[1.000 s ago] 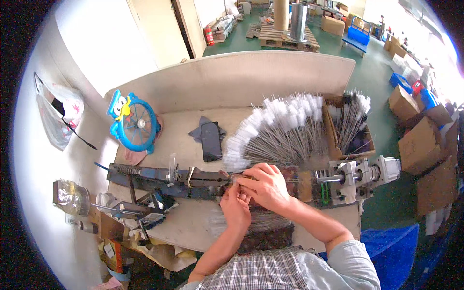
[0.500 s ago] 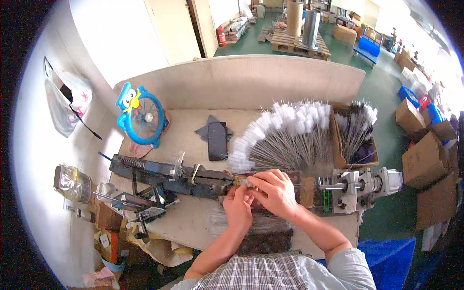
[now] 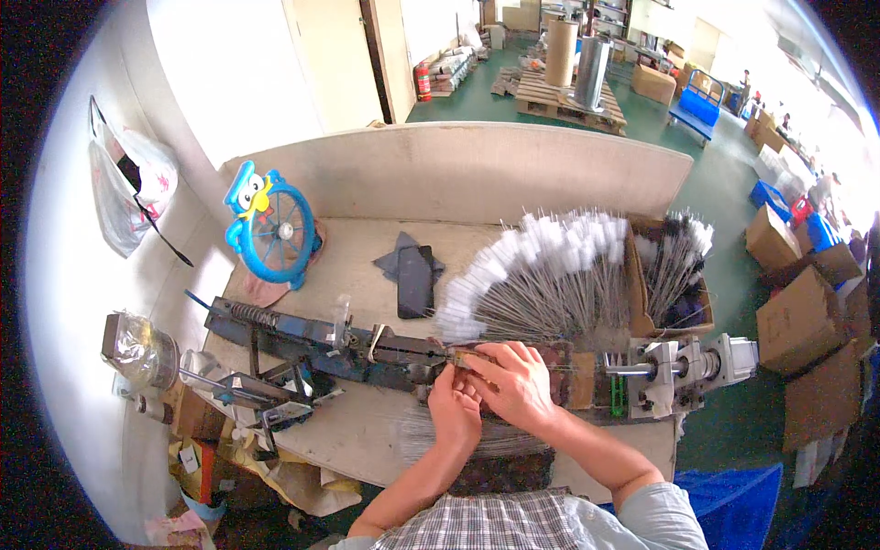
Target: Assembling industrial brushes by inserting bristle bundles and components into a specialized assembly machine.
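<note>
My left hand [image 3: 455, 405] and my right hand [image 3: 515, 383] come together at the right end of a long dark metal bench machine [image 3: 385, 353]. The left fingers are curled and pinched, just below the right fingertips. My right hand reaches over from the right, palm down, with thumb and forefinger closed at the same spot. What they grip there is too small and too covered to name. Behind my right hand lies a fan of white bristle brushes [image 3: 550, 266] on thin wire stems. Thin wires [image 3: 422, 433] lie in a bundle under my wrists.
A silver motor-and-chuck unit [image 3: 665, 367] stands at the bench's right. Behind it is a cardboard box [image 3: 642, 289] of more brushes. A dark phone [image 3: 415, 282] rests on a grey cloth, near a blue duck-shaped fan [image 3: 275, 229]. A low panel [image 3: 458, 170] bounds the far edge.
The whole view has shifted, so the bench sits slightly lower. Both hands stay at the same machine end. The right fingers have flattened a little over the spot they work on.
</note>
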The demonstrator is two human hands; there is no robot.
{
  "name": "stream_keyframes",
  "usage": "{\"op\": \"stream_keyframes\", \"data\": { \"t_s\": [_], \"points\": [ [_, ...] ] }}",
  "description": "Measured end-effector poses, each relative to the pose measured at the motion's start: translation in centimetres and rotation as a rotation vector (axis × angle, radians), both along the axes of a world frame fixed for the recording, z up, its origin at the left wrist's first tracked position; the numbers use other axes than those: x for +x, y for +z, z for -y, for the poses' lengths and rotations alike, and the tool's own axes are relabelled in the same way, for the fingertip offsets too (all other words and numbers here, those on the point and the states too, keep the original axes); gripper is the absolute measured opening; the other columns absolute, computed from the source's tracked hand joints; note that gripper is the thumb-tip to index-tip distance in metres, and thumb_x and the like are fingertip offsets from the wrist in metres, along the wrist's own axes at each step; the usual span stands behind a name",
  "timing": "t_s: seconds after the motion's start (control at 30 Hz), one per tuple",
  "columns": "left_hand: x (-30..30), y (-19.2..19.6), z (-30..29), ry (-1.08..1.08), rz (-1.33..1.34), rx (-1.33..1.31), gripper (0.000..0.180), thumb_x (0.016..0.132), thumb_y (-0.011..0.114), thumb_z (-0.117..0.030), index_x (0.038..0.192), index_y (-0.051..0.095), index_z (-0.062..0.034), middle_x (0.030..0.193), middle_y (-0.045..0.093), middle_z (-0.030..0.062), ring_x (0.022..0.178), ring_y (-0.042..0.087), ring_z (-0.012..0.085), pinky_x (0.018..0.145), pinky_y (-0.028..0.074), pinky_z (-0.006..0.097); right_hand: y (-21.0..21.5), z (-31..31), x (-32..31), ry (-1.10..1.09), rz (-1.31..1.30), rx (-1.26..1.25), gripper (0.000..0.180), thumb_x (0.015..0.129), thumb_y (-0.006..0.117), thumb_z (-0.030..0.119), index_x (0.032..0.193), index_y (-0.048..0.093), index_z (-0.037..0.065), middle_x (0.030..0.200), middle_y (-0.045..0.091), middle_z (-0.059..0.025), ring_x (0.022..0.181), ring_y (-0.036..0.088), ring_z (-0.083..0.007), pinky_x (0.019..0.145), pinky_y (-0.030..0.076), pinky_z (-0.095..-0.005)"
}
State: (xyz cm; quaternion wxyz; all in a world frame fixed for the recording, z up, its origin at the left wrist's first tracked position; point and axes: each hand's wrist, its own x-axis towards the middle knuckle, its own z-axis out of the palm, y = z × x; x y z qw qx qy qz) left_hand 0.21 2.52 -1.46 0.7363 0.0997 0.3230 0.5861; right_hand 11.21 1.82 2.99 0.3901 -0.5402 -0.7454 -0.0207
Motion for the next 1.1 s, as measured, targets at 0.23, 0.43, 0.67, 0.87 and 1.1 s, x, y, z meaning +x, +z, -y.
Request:
{"op": "stream_keyframes", "data": {
  "t_s": [0.23, 0.43, 0.67, 0.87, 1.1],
  "points": [
    [0.2, 0.9, 0.2, -0.01, 0.027, 0.022, 0.021, 0.093, 0.042, -0.026, 0.096, 0.053, -0.0086, 0.093, 0.057, 0.0004, 0.089, 0.053, 0.0116, 0.08, 0.042, 0.028, 0.5, -0.4, 0.0, 0.019, -0.035, -0.053, 0.026, 0.066, 0.07, 0.018, 0.092, 0.068, 0.014, 0.093, 0.061, -0.0008, 0.084, 0.057, -0.021, 0.071, 0.044, -0.0346],
    [0.0, 0.9, 0.5, -0.007, -0.013, 0.097, 0.024, 0.092, 0.041, -0.025, 0.098, 0.053, -0.005, 0.094, 0.057, 0.0038, 0.088, 0.055, 0.0139, 0.083, 0.043, 0.03, -0.1, -0.7, -0.6, -0.009, -0.043, -0.015, 0.03, 0.065, 0.071, 0.019, 0.093, 0.066, 0.012, 0.093, 0.062, -0.001, 0.084, 0.057, -0.0206, 0.071, 0.044, -0.0344],
    [0.1, 1.2, 0.4, -0.034, 0.077, -0.014, 0.018, 0.09, 0.046, -0.019, 0.095, 0.053, -0.0038, 0.092, 0.058, 0.004, 0.085, 0.056, 0.0139, 0.079, 0.044, 0.029, 0.8, -0.2, -0.2, -0.051, -0.017, 0.086, 0.031, 0.063, 0.072, 0.02, 0.092, 0.066, 0.011, 0.09, 0.063, -0.0009, 0.083, 0.058, -0.02, 0.072, 0.044, -0.0337],
    [0.6, 0.8, 0.4, -0.001, -0.082, 0.007, 0.006, 0.084, 0.053, -0.006, 0.089, 0.055, -0.0043, 0.09, 0.058, 0.003, 0.081, 0.056, 0.0116, 0.073, 0.045, 0.027, -0.1, 0.6, 0.8, -0.07, -0.001, 0.019, 0.023, 0.065, 0.071, 0.02, 0.087, 0.068, 0.015, 0.091, 0.062, 0.0, 0.084, 0.058, -0.0196, 0.072, 0.043, -0.0344],
    [0.5, 0.6, 0.1, 0.003, -0.057, -0.012, 0.008, 0.085, 0.054, -0.009, 0.09, 0.055, -0.0042, 0.091, 0.059, 0.0033, 0.08, 0.056, 0.0124, 0.075, 0.045, 0.027, -0.4, 0.2, 1.0, -0.025, -0.029, 0.025, 0.025, 0.065, 0.071, 0.019, 0.089, 0.068, 0.015, 0.092, 0.062, 0.0002, 0.083, 0.058, -0.0192, 0.072, 0.043, -0.0339]
  ]
}}
